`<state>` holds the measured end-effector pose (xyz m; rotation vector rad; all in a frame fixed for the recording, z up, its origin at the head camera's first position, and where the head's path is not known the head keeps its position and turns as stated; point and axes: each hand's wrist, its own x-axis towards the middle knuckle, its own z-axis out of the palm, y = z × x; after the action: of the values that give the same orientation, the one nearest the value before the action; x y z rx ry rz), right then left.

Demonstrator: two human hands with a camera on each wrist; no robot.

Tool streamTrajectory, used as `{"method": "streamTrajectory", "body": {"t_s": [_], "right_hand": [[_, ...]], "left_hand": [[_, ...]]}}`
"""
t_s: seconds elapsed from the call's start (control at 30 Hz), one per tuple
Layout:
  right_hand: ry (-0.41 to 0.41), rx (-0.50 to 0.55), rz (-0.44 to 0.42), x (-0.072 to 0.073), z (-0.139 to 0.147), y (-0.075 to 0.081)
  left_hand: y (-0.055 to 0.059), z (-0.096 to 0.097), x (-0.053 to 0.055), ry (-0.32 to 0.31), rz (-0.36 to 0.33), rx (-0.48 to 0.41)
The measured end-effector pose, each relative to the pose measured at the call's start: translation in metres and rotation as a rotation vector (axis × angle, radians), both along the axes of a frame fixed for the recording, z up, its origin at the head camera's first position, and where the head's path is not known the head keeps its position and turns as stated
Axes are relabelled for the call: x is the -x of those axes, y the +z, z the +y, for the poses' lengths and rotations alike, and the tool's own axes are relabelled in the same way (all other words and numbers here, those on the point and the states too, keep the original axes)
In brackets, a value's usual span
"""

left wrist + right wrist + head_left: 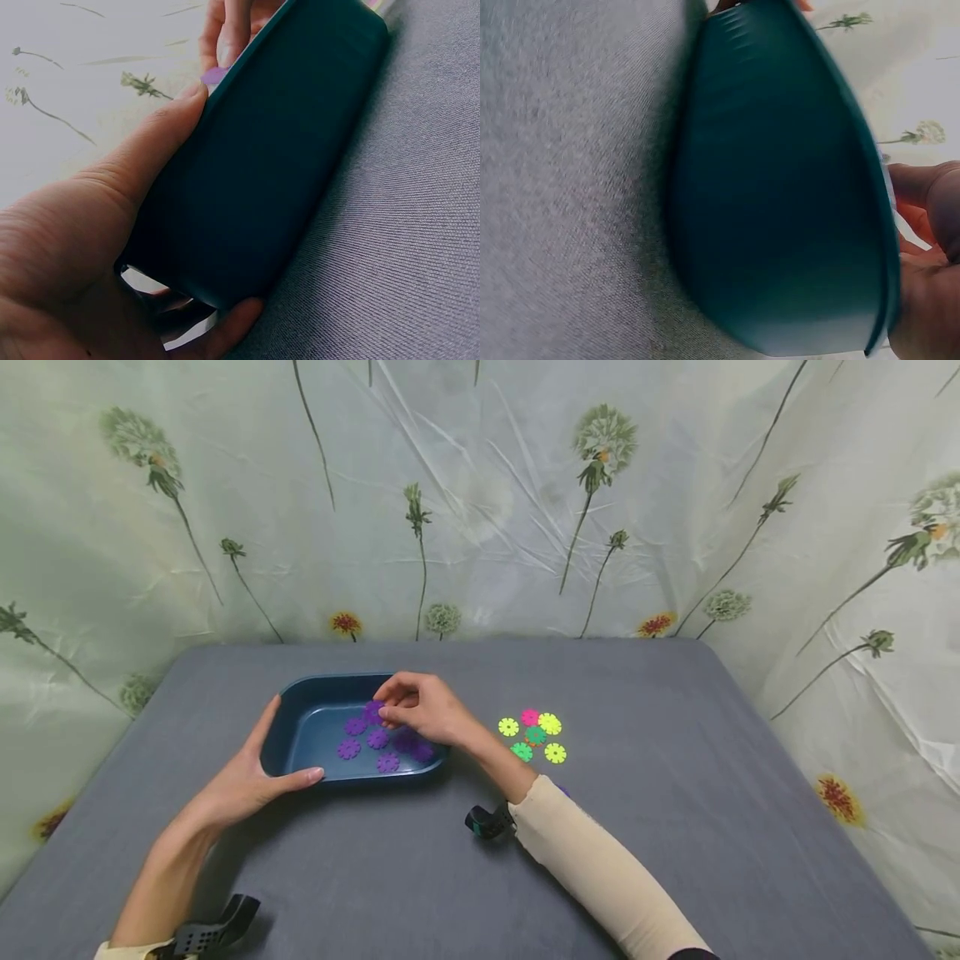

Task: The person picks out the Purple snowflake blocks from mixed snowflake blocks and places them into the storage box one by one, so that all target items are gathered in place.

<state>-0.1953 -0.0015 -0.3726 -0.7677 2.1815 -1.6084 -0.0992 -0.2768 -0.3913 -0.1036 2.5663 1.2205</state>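
My left hand [243, 781] grips the left end of a dark blue rectangular tray [317, 739]. Its thumb lies along the near rim, and in the left wrist view a fingertip shows low at the tray's outer wall [259, 165]. Over the tray's right half, my right hand [426, 706] pinches a purple flower-shaped disc [372, 712] between thumb and fingers. Several similar purple discs [349, 748] lie on the tray floor, some shaded by the right hand. From the right wrist, the tray's wall [780, 187] hides most of what the fingers [922, 184] hold.
Right of the tray, a loose group of notched discs lies on the grey cloth: yellow [555, 752], green [521, 752], pink [529, 717] and a partly covered orange one. A purple bit [564, 791] peeks out beside the right sleeve [592, 852]. A dandelion-printed curtain [495, 510] hangs behind.
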Motion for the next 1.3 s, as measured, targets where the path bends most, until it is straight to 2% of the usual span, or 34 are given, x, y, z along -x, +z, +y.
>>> {"method": "streamTrajectory", "body": {"t_s": [0.27,0.67,0.9,1.17,1.3], "right_hand": [[-0.017,-0.084,0.039,0.005,-0.014,-0.001],[-0.009,-0.176,0.084,0.003,-0.040,-0.015],[-0.018,-0.178,0.065,0.005,-0.053,-0.012],[-0.043,-0.207,0.083,0.009,-0.065,-0.009],[-0.022,-0.219,0.069,0.012,-0.069,-0.007]], "left_hand": [[0.000,-0.001,0.000,-0.008,0.010,-0.005],[-0.002,-0.001,-0.002,-0.012,0.027,0.002],[0.000,-0.002,0.000,-0.011,0.043,-0.010],[0.000,-0.002,-0.001,-0.017,0.049,-0.023],[0.000,-0.002,-0.002,-0.014,0.043,-0.014]]}}
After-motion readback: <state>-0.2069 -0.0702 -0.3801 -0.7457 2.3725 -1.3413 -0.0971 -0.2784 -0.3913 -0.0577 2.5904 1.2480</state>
